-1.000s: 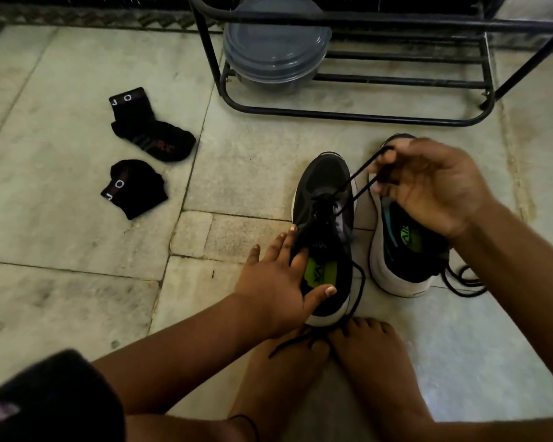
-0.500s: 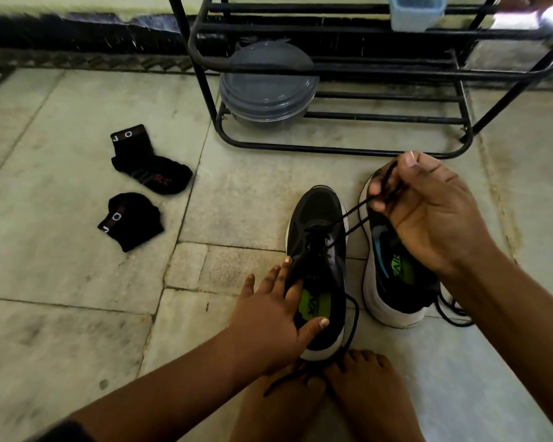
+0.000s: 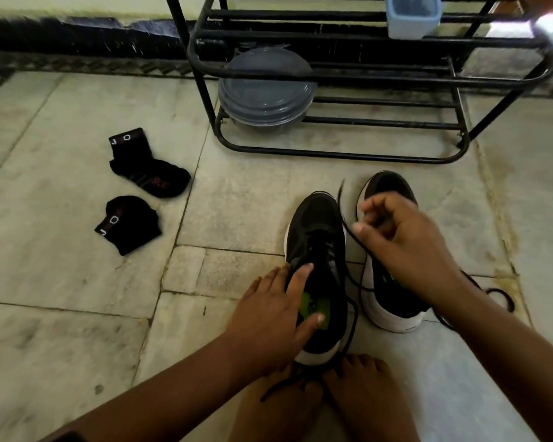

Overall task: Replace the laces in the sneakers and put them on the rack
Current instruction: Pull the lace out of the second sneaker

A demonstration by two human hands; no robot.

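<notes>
Two black sneakers with white soles stand side by side on the stone floor. My left hand (image 3: pixel 276 311) grips the collar of the left sneaker (image 3: pixel 318 237), thumb inside over its green insole. My right hand (image 3: pixel 396 240) hovers over the right sneaker (image 3: pixel 390 183) and pinches a black lace (image 3: pixel 345 215) that runs from the left sneaker's eyelets. Another part of the lace trails past the heel toward my bare feet (image 3: pixel 358 393). A loose black lace (image 3: pixel 502 296) lies on the floor behind my right wrist.
A black metal shoe rack (image 3: pixel 332 153) stands just beyond the sneakers, with a grey lidded container (image 3: pixel 265 90) on its lower shelf and a pale blue box (image 3: pixel 412 14) above. Two black socks (image 3: pixel 147 173) (image 3: pixel 128 223) lie on the floor to the left.
My right hand has come down and nearer with the lace, which now hangs slacker beside the left sneaker. The camera tilted up, showing more of the rack. My left hand stays on the sneaker.
</notes>
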